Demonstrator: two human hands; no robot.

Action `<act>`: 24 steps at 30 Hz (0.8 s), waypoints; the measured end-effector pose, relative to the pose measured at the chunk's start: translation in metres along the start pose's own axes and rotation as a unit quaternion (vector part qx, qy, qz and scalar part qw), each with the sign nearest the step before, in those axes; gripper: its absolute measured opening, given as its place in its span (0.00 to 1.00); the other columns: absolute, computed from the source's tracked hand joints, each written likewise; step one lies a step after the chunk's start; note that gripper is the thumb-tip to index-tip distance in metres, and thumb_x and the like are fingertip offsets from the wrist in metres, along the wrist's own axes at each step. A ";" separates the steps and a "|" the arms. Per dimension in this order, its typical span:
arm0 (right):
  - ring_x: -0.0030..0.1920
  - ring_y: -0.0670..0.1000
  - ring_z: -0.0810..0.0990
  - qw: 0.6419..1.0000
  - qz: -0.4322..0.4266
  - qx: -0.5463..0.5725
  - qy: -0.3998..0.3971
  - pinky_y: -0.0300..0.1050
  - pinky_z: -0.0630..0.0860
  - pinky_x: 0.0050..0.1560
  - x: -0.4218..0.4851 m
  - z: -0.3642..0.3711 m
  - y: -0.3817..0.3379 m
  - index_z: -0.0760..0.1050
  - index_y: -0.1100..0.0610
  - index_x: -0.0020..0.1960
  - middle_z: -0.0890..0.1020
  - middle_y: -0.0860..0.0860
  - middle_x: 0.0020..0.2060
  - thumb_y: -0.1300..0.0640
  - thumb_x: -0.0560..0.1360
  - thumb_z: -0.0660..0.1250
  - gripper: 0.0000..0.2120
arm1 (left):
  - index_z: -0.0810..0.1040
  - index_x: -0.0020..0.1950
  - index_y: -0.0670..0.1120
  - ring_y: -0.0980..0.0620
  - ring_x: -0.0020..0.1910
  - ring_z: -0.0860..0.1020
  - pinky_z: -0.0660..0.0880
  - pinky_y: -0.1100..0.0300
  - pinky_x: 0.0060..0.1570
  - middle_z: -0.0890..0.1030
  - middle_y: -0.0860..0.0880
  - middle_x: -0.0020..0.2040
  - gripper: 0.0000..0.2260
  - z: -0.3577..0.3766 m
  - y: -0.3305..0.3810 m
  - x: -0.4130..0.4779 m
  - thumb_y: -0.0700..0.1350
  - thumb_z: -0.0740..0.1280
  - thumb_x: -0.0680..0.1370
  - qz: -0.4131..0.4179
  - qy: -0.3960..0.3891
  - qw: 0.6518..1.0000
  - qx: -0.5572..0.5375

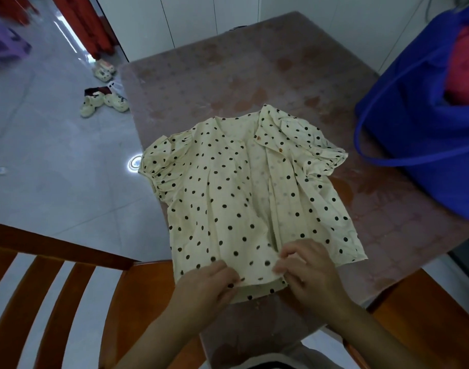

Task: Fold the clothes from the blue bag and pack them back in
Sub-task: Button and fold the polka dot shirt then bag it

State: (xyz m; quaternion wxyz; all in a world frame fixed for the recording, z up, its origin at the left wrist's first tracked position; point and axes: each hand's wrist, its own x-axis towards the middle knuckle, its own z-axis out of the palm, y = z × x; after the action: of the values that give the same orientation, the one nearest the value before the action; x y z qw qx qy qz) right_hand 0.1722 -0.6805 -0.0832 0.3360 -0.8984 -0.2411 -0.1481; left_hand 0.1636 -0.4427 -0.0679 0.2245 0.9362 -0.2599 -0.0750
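A cream short-sleeved blouse with black dots [236, 193] lies spread flat on the table, collar away from me and hem toward me. My left hand [206, 286] pinches the hem at its near left part. My right hand [305, 272] pinches the hem just right of the middle, near the front opening. The blue bag [414, 123] stands at the table's right side, its long strap lying on the tabletop, with a pink-red garment [465, 67] inside it.
The table [228, 75] has a reddish patterned cover. A wooden chair [55, 288] stands at the near left. Cream slippers [105, 102] lie on the grey tiled floor to the left. White cabinet doors stand behind the table.
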 end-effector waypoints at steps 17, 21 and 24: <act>0.41 0.42 0.76 0.932 0.312 -0.039 -0.181 0.39 0.75 0.44 -0.002 0.028 0.025 0.76 0.51 0.51 0.76 0.43 0.44 0.46 0.78 0.60 0.11 | 0.79 0.55 0.45 0.51 0.49 0.78 0.76 0.56 0.49 0.80 0.49 0.51 0.11 -0.009 -0.051 0.215 0.49 0.63 0.79 -0.110 -0.027 0.993 -0.031; 0.39 0.44 0.74 0.906 0.355 -0.097 -0.208 0.39 0.72 0.38 0.013 0.034 0.023 0.70 0.50 0.46 0.74 0.43 0.41 0.37 0.75 0.58 0.15 | 0.76 0.60 0.44 0.47 0.53 0.78 0.75 0.55 0.52 0.80 0.47 0.55 0.12 -0.004 -0.073 0.261 0.47 0.63 0.78 -0.163 -0.021 0.986 -0.028; 0.39 0.45 0.73 0.902 0.356 -0.105 -0.218 0.39 0.70 0.36 0.015 0.037 0.025 0.67 0.50 0.44 0.72 0.43 0.41 0.43 0.76 0.59 0.10 | 0.72 0.65 0.43 0.46 0.58 0.76 0.71 0.55 0.54 0.77 0.46 0.60 0.16 -0.006 -0.084 0.293 0.46 0.63 0.78 -0.197 0.008 0.980 -0.035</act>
State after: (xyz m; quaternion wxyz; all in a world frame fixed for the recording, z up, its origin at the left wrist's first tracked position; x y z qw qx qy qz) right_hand 0.2019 -0.6667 -0.1166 0.2088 -0.9643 0.0450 0.1568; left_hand 0.4539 -0.5284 -0.1079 0.2405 0.9611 -0.0661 -0.1189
